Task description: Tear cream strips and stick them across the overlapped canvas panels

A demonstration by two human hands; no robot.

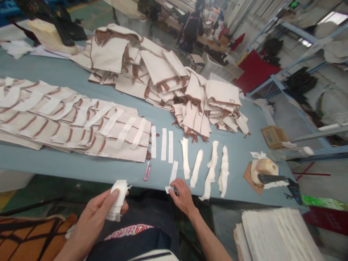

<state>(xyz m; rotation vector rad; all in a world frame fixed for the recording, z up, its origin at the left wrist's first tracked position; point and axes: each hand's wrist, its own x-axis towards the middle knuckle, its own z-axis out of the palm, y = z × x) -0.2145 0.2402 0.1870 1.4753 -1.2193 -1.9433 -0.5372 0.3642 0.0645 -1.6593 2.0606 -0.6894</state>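
While the hands are working well apart, the left hand [95,217] is gripping a wad of white cloth [117,199] off the table, and the right hand [183,195] is touching a white strip [173,173] lying at the edge of the blue worktable [81,170].

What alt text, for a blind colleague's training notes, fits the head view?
A right hand touches a white fabric strip on a blue table, the left hand holds a white wad, and brown-trimmed canvas pieces lie stacked beyond.

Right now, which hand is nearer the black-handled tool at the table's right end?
Right hand: at the table edge, well left of the black-handled tool. Left hand: farther left, off the table, holding a white fabric wad.
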